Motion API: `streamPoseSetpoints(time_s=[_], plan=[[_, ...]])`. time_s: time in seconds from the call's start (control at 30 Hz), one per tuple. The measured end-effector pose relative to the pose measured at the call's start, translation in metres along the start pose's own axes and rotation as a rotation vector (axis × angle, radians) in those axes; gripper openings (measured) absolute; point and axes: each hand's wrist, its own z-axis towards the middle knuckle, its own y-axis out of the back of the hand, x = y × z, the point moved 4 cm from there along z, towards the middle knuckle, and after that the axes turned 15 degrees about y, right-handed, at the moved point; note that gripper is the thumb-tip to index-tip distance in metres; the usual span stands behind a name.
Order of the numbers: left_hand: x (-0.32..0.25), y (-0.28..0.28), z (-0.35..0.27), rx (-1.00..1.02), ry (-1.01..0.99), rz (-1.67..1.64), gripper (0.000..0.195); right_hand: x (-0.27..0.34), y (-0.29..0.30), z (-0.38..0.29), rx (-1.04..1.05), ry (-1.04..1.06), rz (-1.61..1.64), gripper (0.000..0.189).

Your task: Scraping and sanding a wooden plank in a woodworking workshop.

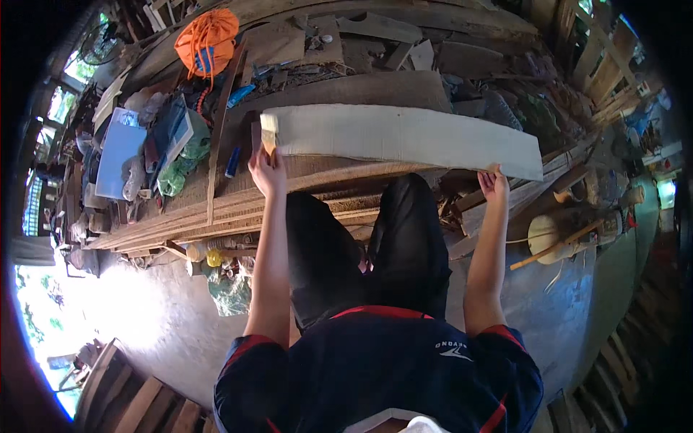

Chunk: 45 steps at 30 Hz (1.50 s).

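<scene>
A long pale board (pixel 400 135) lies across the stacked planks before me, above my knees. My left hand (pixel 267 172) grips a paintbrush (pixel 269 132) by its wooden handle, pale bristles pointing up at the board's left end. Whether the bristles touch the board cannot be made out. At the lower right edge of the board, the fingers of my right hand (pixel 494 183) pinch its rim. A small dark-blue cylinder (pixel 232 162) rests on the planks to the left of my left hand.
An orange drawstring bag (pixel 207 40) sits at the back left. Nearer are a light-blue panel (pixel 120 157) and green plastic bags (pixel 181 168). A narrow wood strip (pixel 217 146) lies across the planks. Scrap wood (pixel 379 27) covers the back; a wooden stick (pixel 552 246) juts out at right.
</scene>
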Motion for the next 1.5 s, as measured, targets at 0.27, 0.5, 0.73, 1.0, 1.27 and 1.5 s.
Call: streamPoseSetpoints(time_s=[0.27, 0.5, 0.73, 1.0, 1.27, 1.5], plan=[[0.007, -0.014, 0.053, 0.265, 0.007, 0.246, 0.038, 0.012, -0.016, -0.028, -0.164, 0.167, -0.140, 0.046], [0.006, 0.004, 0.106, 0.054, -0.026, 0.302, 0.033, 0.006, -0.014, -0.017, -0.086, 0.147, -0.165, 0.046], [0.026, -0.023, 0.089, 0.386, 0.023, 0.401, 0.060, 0.005, -0.009, -0.002, 0.040, 0.090, -0.104, 0.043], [0.033, -0.002, 0.092, 0.504, 0.261, 0.422, 0.078, 0.005, -0.001, 0.020, 0.109, 0.027, -0.049, 0.037], [0.082, 0.109, 0.018, 0.772, 0.487, -0.417, 0.031, 0.000, 0.042, 0.002, 0.167, -0.052, -0.046, 0.021], [0.129, 0.189, -0.006, 0.599, 0.781, -0.511, 0.026, -0.002, 0.041, -0.080, 0.288, 0.039, 0.060, 0.030]])
